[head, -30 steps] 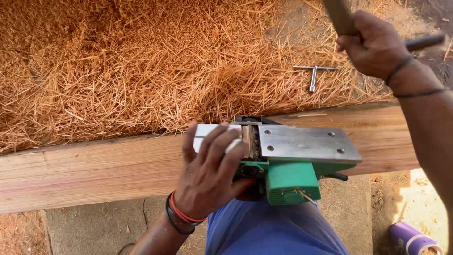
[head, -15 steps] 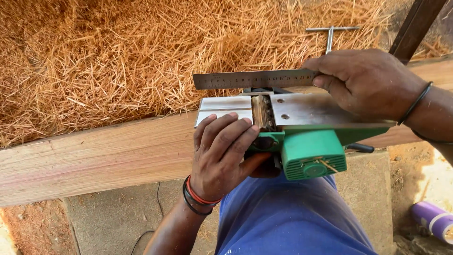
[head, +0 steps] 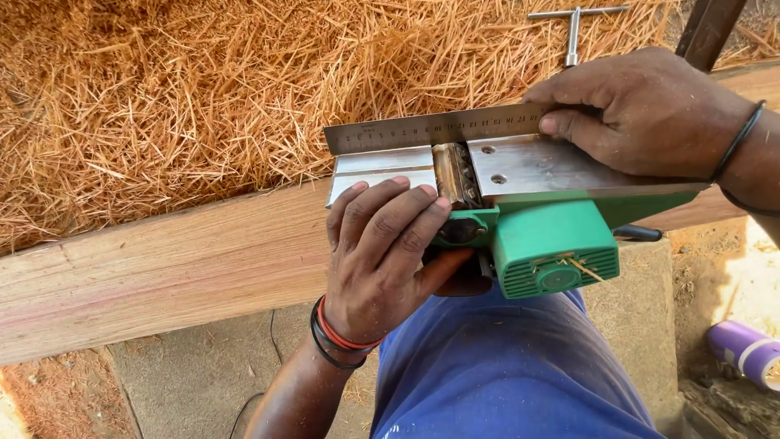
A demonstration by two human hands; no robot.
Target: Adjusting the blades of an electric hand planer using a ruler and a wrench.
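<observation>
A green electric planer [head: 548, 244] lies upside down on my lap, its metal sole plate [head: 536, 162] and blade drum [head: 457, 172] facing up. My left hand [head: 386, 252] grips the planer's front end, fingers lying over the front plate beside the drum. My right hand [head: 642, 110] presses a steel ruler [head: 431, 130] on edge along the far side of the sole plate, thumb on the ruler's right part.
A long wooden beam [head: 162, 268] runs across under the planer. Behind it lies a heap of orange wood shavings [head: 203, 81] with a metal T-handle wrench [head: 573, 24] on top. A dark bar [head: 711, 28] leans at top right. A purple bottle [head: 747, 354] lies bottom right.
My right hand came down from the upper right and set the ruler against the sole plate. The left hand has kept its grip on the planer.
</observation>
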